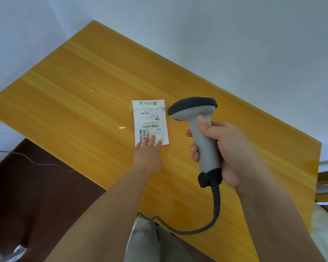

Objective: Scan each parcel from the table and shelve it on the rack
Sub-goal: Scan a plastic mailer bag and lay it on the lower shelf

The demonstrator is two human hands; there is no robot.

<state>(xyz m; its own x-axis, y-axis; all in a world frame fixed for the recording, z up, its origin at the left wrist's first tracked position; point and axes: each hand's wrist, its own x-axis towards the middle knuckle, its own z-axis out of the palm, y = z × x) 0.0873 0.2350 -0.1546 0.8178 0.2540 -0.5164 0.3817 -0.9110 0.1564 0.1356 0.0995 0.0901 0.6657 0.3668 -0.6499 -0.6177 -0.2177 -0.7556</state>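
The scanning step is being carried out: a flat white parcel (150, 122), little more than a thin soft mailer covered by a printed label with barcodes, is being pinned near the middle of the yellow wood-grain table (80, 76) by the left hand (147, 156), whose straight fingers are being pressed on its near edge. A handheld scanner (199, 127), smooth grey plastic with a dark rounded head and a ribbed dark cable (215, 201) trailing off the table's near edge, is being gripped by the right hand (225, 148), with the fingers wrapped round the handle and the thumb laid along its back. A short red beam mark (122, 127) is being cast on bare wood just left of the label, so the barcode is probably not yet being read. The head would need to be swung rightward onto the barcode lines; afterwards the parcel would need to be lifted and shelved. No rack is being shown in this view.
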